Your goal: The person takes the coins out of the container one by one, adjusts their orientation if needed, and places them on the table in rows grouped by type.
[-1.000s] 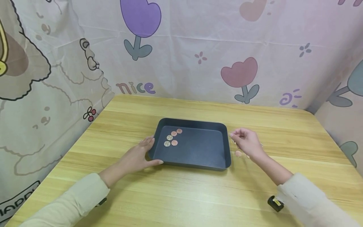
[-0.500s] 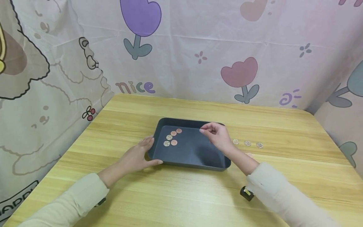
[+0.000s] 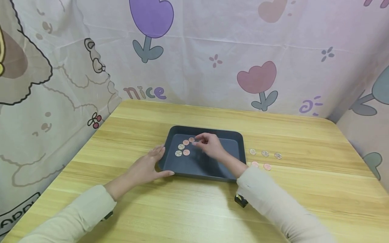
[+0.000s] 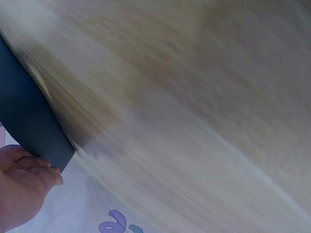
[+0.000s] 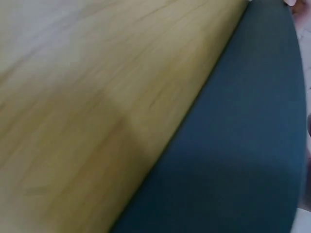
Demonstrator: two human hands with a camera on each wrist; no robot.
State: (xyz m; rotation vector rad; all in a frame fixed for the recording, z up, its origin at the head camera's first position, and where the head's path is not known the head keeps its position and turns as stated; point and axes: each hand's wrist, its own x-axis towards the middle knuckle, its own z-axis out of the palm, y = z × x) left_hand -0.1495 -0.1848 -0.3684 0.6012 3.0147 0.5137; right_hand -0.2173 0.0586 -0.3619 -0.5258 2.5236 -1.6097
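A dark rectangular tray (image 3: 222, 153) sits on the wooden table. In its left part lie several copper and silvery coins (image 3: 181, 146). My left hand (image 3: 149, 167) rests against the tray's near left corner, thumb along the front wall and fingers at the left side; the left wrist view shows these fingers touching the outer wall. Over the tray, my right hand (image 3: 209, 145) pinches with thumb and index finger beside the farthest coin; the coin between its fingertips is barely visible. In the right wrist view only the tray's outer wall (image 5: 228, 126) and table fill the picture.
Right of the tray, silvery coins (image 3: 265, 153) lie in a row on the table (image 3: 188, 209), with copper coins (image 3: 267, 167) nearer to me. A patterned cloth (image 3: 200, 77) hangs behind the table and along its sides.
My right hand has moved left from the coins on the table, across the tray's right rim, to the coins inside. My left hand and the tray have kept their places.
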